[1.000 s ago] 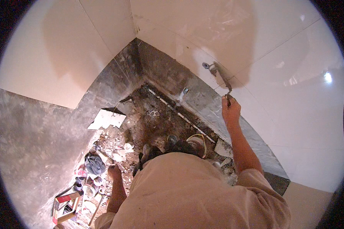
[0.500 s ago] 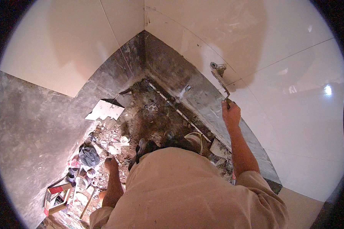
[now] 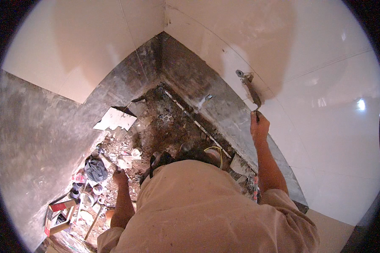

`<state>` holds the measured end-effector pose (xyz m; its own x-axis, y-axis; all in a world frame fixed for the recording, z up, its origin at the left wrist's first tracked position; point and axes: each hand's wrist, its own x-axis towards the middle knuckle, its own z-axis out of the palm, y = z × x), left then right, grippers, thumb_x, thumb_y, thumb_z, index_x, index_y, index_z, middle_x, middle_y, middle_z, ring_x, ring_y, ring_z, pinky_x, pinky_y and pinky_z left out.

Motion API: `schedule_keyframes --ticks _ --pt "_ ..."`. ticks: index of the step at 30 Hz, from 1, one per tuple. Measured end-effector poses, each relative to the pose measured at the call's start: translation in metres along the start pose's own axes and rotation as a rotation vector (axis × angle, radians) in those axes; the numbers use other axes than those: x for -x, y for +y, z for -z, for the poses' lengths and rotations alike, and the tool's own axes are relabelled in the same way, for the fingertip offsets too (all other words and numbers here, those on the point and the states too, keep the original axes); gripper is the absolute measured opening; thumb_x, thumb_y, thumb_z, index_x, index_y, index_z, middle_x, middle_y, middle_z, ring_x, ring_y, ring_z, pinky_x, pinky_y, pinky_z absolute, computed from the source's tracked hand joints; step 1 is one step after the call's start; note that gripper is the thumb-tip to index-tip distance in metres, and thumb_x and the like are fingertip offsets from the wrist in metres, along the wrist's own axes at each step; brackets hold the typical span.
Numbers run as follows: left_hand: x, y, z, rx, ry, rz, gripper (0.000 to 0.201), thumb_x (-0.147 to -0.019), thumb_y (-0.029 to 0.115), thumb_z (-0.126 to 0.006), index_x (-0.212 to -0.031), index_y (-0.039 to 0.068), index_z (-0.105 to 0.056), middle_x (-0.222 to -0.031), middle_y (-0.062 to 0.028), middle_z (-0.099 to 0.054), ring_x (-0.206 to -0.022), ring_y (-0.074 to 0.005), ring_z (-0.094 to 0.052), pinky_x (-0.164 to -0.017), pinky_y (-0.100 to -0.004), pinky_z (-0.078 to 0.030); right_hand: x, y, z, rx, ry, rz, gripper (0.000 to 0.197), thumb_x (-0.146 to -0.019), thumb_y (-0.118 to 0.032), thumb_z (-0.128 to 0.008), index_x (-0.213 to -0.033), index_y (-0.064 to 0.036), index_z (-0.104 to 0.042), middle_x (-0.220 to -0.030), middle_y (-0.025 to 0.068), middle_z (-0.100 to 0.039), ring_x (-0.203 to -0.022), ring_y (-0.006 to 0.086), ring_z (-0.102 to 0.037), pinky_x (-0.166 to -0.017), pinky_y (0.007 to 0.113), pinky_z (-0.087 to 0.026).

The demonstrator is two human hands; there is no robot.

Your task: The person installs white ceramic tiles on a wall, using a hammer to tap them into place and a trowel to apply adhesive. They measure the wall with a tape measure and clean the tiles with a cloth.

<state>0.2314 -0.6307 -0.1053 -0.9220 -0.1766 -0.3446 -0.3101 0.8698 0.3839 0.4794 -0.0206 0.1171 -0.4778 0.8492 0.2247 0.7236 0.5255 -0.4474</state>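
Observation:
My right hand (image 3: 260, 125) is raised at the tiled wall, its fingers wrapped round the handle of a trowel (image 3: 253, 93). The trowel's narrow, brownish blade points up and away, close below a metal pipe fitting (image 3: 245, 76) that sticks out of the wall. Whether blade and wall touch, I cannot tell. My left hand (image 3: 120, 177) hangs low on the left over the rubble, fingers closed. A small dark piece shows at its fingertips, too little to name.
A broken white tile (image 3: 115, 119) with dark material behind it sits by the left wall. Rubble, a black bag (image 3: 96, 170), a bucket (image 3: 88, 199) and a red-edged wooden frame (image 3: 60, 217) lie at lower left. A pale strip (image 3: 197, 124) runs along the right wall's foot.
My right hand has shifted slightly right. The trowel has turned from nearly edge-on to showing more of its blade. My left hand has moved a little, still closed.

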Motion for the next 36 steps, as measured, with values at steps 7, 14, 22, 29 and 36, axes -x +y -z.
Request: schedule_keyframes --ticks 7,14,22,29,36 --pt "-0.007 -0.022 -0.009 0.001 -0.008 0.067 0.026 -0.079 0.024 -0.072 -0.087 -0.001 -0.074 -0.084 -0.0225 -0.074 -0.081 -0.0398 -0.072 -0.078 -0.0494 -0.055 -0.006 -0.023 -0.003 0.033 0.023 -0.054 0.036 -0.096 -0.034 -0.064 -0.103 0.0005 -0.073 -0.086 0.0224 -0.07 -0.076 0.0372 -0.068 -0.072 0.045 -0.052" --pt "0.005 -0.01 0.001 0.0 -0.057 0.024 0.029 -0.082 0.026 -0.073 -0.086 -0.002 -0.073 -0.085 -0.0219 -0.074 -0.081 -0.0394 -0.072 -0.077 -0.0488 -0.056 -0.031 -0.023 0.009 -0.024 -0.094 -0.066 0.038 -0.097 -0.033 -0.064 -0.107 0.0017 -0.073 -0.09 0.0243 -0.072 -0.081 0.0379 -0.071 -0.075 0.044 -0.054" --pt "-0.008 -0.04 -0.022 -0.015 -0.041 0.005 0.031 -0.081 0.028 -0.073 -0.088 -0.002 -0.074 -0.085 -0.0236 -0.073 -0.081 -0.0386 -0.073 -0.078 -0.0489 -0.056 -0.012 -0.007 0.002 0.124 0.01 0.107 0.031 -0.098 -0.028 -0.063 -0.1 0.0019 -0.071 -0.076 0.019 -0.069 -0.068 0.03 -0.066 -0.065 0.04 -0.05" --pt "-0.001 -0.045 -0.03 0.023 -0.048 0.025 0.029 -0.081 0.027 -0.073 -0.083 -0.002 -0.073 -0.082 -0.0236 -0.073 -0.078 -0.0393 -0.072 -0.075 -0.0496 -0.056 -0.008 -0.013 0.001 0.001 0.166 0.097 0.035 -0.097 -0.031 -0.064 -0.103 0.0023 -0.071 -0.077 0.0195 -0.069 -0.068 0.0311 -0.066 -0.067 0.041 -0.051" --pt "0.0 -0.038 -0.024 0.068 -0.029 -0.046 0.029 -0.08 0.025 -0.074 -0.084 -0.003 -0.073 -0.081 -0.0228 -0.073 -0.077 -0.0381 -0.072 -0.074 -0.049 -0.055 -0.029 0.01 -0.002 -0.146 -0.045 -0.041 0.037 -0.099 -0.031 -0.063 -0.108 0.004 -0.071 -0.071 0.0117 -0.065 -0.062 0.0195 -0.06 -0.061 0.036 -0.049"
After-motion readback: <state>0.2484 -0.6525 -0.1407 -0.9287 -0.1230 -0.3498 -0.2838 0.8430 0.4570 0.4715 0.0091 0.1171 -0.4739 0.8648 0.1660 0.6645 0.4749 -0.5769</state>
